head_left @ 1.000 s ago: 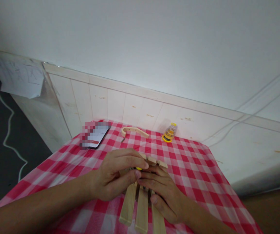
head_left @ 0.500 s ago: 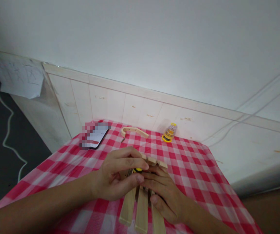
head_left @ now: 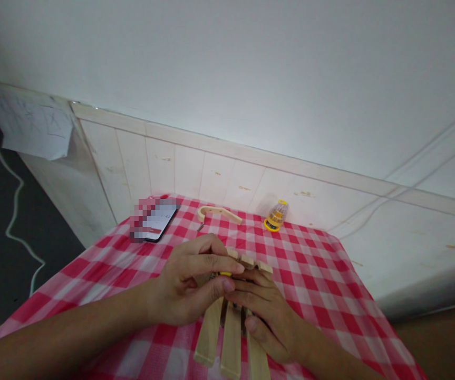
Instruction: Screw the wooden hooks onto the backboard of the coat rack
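Note:
A slatted wooden piece lies in front of me, its pale slats running toward me and their far ends showing past my fingers. My left hand is above its far part, with thumb and fingers closed round a yellow-and-black screwdriver. Only the top of the handle shows; its shaft and tip are hidden. My right hand grips the slats from the right, fingers laid across them and thumb nearer me. The fingertips of both hands are close together over the middle slat.
The table has a red-and-white checked cloth. Toward the wall are a phone, a curved wooden part, a small metal piece and a yellow screwdriver-bit case. The white panelled wall borders the table's far side.
The fingers of my left hand have shifted slightly around the screwdriver's top, and less of its black part shows. My right hand and the slats are nearly still.

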`<state>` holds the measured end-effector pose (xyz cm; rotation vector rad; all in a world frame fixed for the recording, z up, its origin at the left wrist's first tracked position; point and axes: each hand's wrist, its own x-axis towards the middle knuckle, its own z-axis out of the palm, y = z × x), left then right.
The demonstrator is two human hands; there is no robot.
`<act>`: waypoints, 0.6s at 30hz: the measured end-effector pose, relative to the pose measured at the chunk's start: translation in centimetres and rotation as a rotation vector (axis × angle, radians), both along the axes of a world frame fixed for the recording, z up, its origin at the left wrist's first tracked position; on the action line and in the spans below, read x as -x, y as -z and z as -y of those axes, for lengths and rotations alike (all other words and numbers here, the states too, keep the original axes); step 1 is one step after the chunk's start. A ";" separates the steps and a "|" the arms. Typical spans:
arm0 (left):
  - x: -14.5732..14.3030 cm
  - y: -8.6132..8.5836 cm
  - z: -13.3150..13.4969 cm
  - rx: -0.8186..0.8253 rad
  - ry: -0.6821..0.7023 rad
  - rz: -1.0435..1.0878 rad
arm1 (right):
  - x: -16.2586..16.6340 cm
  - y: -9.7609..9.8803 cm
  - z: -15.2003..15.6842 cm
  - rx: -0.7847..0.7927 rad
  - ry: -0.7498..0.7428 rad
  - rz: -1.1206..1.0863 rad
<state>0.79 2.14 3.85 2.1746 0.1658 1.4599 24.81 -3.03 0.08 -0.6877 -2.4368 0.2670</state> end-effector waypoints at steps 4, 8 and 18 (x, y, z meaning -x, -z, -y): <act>-0.1 0.2 -0.2 -0.036 -0.034 0.013 | 0.1 0.0 0.0 -0.022 -0.001 -0.020; -0.2 0.7 -0.1 0.035 -0.055 0.058 | 0.1 -0.1 0.0 0.000 -0.008 -0.002; -0.1 0.7 0.0 0.142 0.082 0.045 | 0.0 0.2 -0.1 0.023 -0.005 0.001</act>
